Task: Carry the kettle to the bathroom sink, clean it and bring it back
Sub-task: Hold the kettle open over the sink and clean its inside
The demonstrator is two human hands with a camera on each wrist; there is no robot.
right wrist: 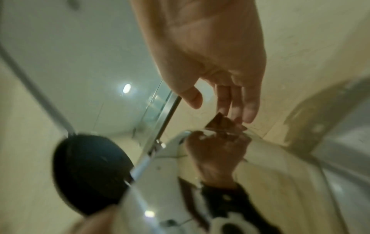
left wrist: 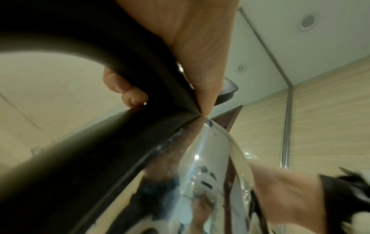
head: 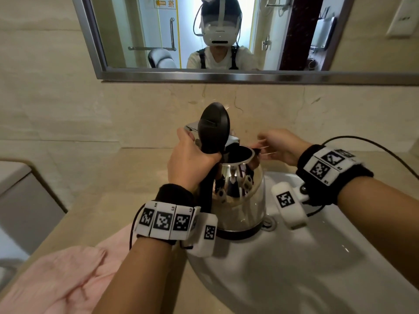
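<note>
A shiny steel kettle (head: 240, 196) with a black base stands upright in the white sink (head: 294, 257), its black lid (head: 214, 123) flipped up. My left hand (head: 192, 157) grips the black handle (left wrist: 140, 66) near its top. My right hand (head: 278, 148) hovers by the kettle's open rim on the right, fingers straight and relaxed (right wrist: 248, 110), holding nothing. The kettle's polished body (right wrist: 210, 166) mirrors that hand. The tap (head: 195, 128) is mostly hidden behind the lid.
A pink towel (head: 63, 284) lies on the beige counter (head: 108, 200) to the left of the sink. The sink drain (head: 269, 223) sits just right of the kettle's base. A mirror (head: 204, 37) hangs on the tiled wall above.
</note>
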